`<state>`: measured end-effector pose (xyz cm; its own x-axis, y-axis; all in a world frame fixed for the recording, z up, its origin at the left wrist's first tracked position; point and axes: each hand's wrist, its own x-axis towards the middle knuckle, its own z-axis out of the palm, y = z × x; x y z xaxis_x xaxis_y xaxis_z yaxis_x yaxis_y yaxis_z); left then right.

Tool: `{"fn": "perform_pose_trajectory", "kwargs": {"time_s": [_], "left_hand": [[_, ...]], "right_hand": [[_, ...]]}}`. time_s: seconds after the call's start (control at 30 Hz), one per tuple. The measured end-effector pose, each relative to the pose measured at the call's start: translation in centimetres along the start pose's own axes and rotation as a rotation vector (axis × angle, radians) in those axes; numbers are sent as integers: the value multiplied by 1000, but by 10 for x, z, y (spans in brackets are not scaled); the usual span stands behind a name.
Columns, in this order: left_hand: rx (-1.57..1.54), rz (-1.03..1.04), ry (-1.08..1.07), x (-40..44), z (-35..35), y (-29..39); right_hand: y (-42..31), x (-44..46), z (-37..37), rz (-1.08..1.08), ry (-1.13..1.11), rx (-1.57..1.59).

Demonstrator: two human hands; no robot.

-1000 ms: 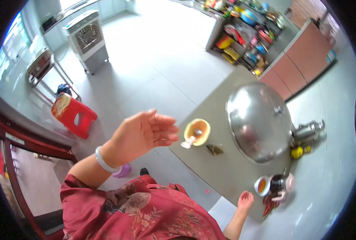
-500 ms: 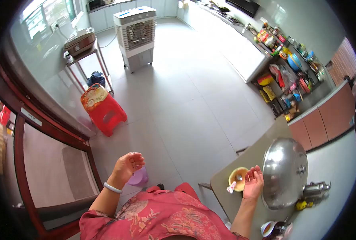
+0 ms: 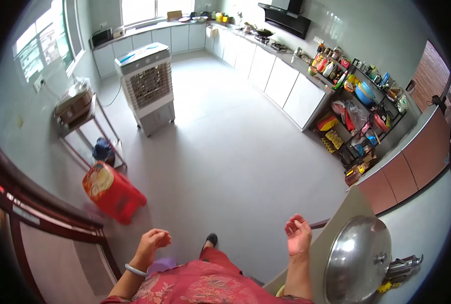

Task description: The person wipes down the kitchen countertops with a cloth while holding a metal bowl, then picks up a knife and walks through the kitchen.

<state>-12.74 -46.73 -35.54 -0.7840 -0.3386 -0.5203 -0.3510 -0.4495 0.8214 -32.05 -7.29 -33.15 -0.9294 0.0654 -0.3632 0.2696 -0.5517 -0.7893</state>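
Note:
My left hand [image 3: 154, 244], with a pale bracelet on its wrist, is raised over the floor at the lower left, fingers loosely curled and apart, holding nothing. A purple object [image 3: 161, 265] lies just beside that wrist. My right hand [image 3: 298, 236] is lifted palm up near the table's left edge, its fingers a little bent and empty. The large silver domed lid [image 3: 354, 263] stands on the table to the right of it. Only a sliver of the yellow bowl [image 3: 280, 291] shows beside my right forearm.
A red stool [image 3: 119, 195] is at the left, near a metal rack [image 3: 91, 119] and an air cooler [image 3: 147, 83]. Shelves [image 3: 359, 119] crowded with goods stand at the right. A dark-framed door [image 3: 58, 218] is at the lower left. Grey floor [image 3: 235, 167] spreads ahead.
The view has swung up and ahead. The table and lid have shifted down in view, the bowl is mostly hidden, and a foot now shows forward. Both hands stay empty.

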Motion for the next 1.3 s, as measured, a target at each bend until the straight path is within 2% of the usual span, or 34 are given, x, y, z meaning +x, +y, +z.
{"fn": "perform_pose_trajectory", "kwargs": {"time_s": [0.17,0.3,0.37,0.47,0.57,0.63,0.7,0.77,0.8,0.87,0.9,0.93,0.97,1.07,1.13,1.2,1.3], "left_hand": [[298,-139,-53,100,17,15],[585,-75,51,175,-20,-4],[658,-179,164,203,-52,-19],[638,-437,224,248,-148,-82],[584,-616,393,286,-204,-89],[748,-644,404,330,-227,-80],[1295,-533,202,390,-245,-64],[1844,-316,-102,468,-248,-44],[2063,-160,-239,513,-244,-33],[2397,282,-547,627,-237,-29],[2232,394,-353,689,-218,-12],[1585,-12,-178,730,-189,19],[900,-194,132,754,-124,88],[959,89,69,843,0,190],[995,204,30,901,54,227],[941,182,-29,945,105,262],[963,88,-96,985,140,283]], "right_hand": [[12,82,56,106,-3,66],[28,137,95,185,-33,69],[36,167,117,208,-51,50],[58,218,148,220,-101,3],[91,277,177,174,-137,-114],[118,324,184,162,-120,-239],[149,370,179,181,-54,-376],[171,409,162,228,40,-509],[181,424,151,255,87,-573],[195,450,122,286,174,-672],[201,459,105,307,255,-674],[208,467,87,328,334,-674],[211,471,75,370,403,-726],[213,493,65,537,571,-859],[218,528,67,757,692,-874],[218,579,77,716,443,-1110],[239,702,88,765,316,-1189]]}}
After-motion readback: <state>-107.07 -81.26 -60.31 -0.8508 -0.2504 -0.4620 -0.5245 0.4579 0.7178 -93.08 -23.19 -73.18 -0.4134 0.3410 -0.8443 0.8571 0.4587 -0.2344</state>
